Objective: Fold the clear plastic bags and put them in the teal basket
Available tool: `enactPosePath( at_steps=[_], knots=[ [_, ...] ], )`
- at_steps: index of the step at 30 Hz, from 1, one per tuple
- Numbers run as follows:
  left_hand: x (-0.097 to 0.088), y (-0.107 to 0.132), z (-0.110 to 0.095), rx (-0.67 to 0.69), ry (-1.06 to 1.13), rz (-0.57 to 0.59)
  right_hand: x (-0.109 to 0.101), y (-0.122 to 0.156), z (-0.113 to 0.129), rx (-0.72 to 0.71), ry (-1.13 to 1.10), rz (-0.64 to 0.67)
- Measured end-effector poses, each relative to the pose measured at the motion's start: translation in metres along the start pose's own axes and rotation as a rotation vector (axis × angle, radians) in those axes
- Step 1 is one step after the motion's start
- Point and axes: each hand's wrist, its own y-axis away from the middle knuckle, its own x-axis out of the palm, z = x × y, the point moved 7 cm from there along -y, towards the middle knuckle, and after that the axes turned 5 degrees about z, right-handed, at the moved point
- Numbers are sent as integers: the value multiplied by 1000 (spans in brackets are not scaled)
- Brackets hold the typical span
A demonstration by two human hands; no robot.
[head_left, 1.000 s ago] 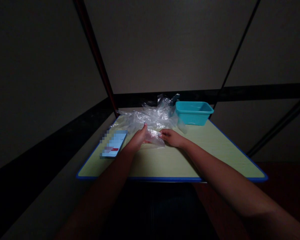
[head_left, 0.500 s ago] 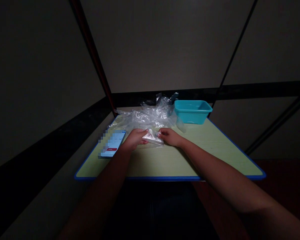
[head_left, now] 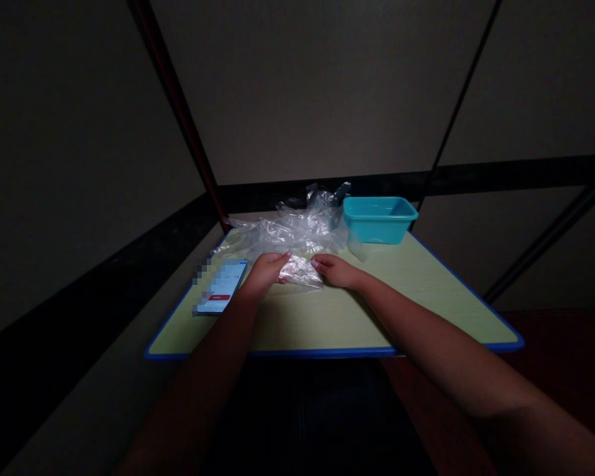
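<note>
Between my two hands is a clear plastic bag [head_left: 302,272], crinkled and shiny, held just above the table. My left hand [head_left: 266,273] is closed on its left side, thumb on top and fingers beneath. My right hand [head_left: 334,270] pinches the upper right corner between thumb and fingers. Right behind them spreads a heap of clear plastic bags [head_left: 292,231], crumpled over one another. Whether anything lies inside the held bag, I cannot make out.
A turquoise plastic basin [head_left: 381,228] stands at the back right of the table [head_left: 396,297], which has a blue edge. A phone [head_left: 223,287] with a lit screen lies left of my left hand. Dark wall panels [head_left: 302,92] rise behind.
My hands have drawn slightly apart, and more of the bag's surface shows between them. The view has shifted a little; the heap, the basin and the phone stay in place.
</note>
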Motion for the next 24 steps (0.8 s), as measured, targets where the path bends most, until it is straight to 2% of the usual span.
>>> enactPosePath(
  at_steps=[6,13,18,24],
  knots=[
    [-2,-2,-3,86,-100,-29,0,0,-4,20,-1,-8],
    [1,2,-16,182,-48,-26,1,1,1,-28,-65,19],
    [0,6,-22,204,-40,-56,0,0,3,-50,-63,-12],
    [-2,2,-16,194,-41,-64,-3,0,-1,-26,-43,-51]
  ],
)
